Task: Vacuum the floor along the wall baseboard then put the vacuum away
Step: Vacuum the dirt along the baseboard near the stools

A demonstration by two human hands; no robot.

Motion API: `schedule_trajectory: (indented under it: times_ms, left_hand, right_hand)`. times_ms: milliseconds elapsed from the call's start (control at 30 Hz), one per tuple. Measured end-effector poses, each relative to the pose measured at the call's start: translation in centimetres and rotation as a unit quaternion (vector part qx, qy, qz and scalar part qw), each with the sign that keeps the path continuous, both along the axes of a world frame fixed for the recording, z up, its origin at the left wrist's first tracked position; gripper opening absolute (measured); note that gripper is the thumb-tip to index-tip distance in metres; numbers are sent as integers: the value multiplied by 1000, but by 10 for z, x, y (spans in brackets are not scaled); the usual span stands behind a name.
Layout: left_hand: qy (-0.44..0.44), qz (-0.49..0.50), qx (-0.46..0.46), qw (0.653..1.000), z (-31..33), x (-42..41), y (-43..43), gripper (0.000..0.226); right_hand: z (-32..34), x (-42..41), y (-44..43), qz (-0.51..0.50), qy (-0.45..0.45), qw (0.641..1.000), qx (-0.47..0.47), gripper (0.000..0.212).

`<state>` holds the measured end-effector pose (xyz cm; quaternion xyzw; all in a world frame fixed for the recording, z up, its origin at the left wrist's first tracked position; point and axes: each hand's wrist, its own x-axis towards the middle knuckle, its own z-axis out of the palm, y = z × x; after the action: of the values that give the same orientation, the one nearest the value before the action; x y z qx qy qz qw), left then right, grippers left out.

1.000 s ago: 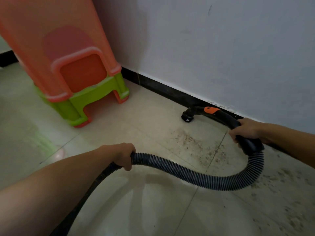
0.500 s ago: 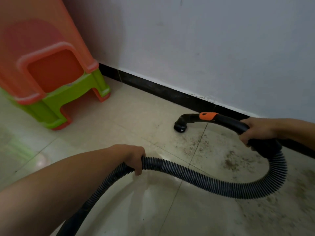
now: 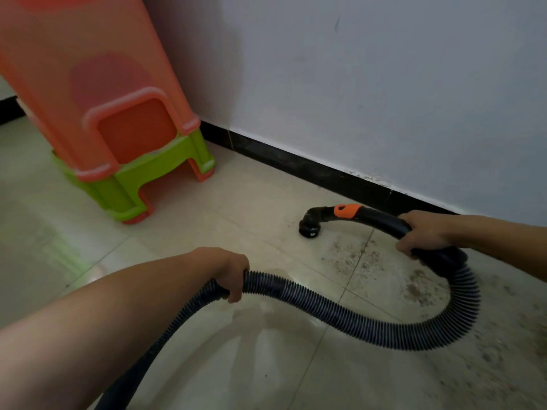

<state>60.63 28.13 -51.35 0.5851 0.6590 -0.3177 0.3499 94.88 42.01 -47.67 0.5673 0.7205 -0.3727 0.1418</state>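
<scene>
My right hand [image 3: 421, 233] grips the black curved handle of the vacuum hose, just behind its orange collar [image 3: 347, 211]. The round nozzle [image 3: 309, 227] points down at the tiled floor, a little in front of the black baseboard [image 3: 296, 161]. A ribbed black hose [image 3: 370, 324] loops from the handle down and back to the left, where my left hand [image 3: 232, 272] grips it. Brown dirt specks [image 3: 352, 257] lie on the tiles to the right of the nozzle. The vacuum body is out of view.
Stacked plastic stools [image 3: 118, 137], orange over green, stand against the wall at the left. The white wall [image 3: 384, 84] runs diagonally from upper left to right. More dirt [image 3: 509, 335] is scattered on the floor at the far right.
The view has swung back and forth, with the stools nearer the middle again. The nozzle stays close to the baseboard over the dirty tiles. Both hands keep their grips.
</scene>
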Motion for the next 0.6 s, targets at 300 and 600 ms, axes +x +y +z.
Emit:
schedule_trajectory:
  times_ms: [300,600]
  left_hand:
    - [20,27,25,999,7,-37,-19,30]
    - [32,11,-11,999,-1,-46,-25,39]
  right_hand:
    - [-7,-50,2,-8,26,1000,-11,28]
    - [-2,-51,1,12,32,999,-31,34]
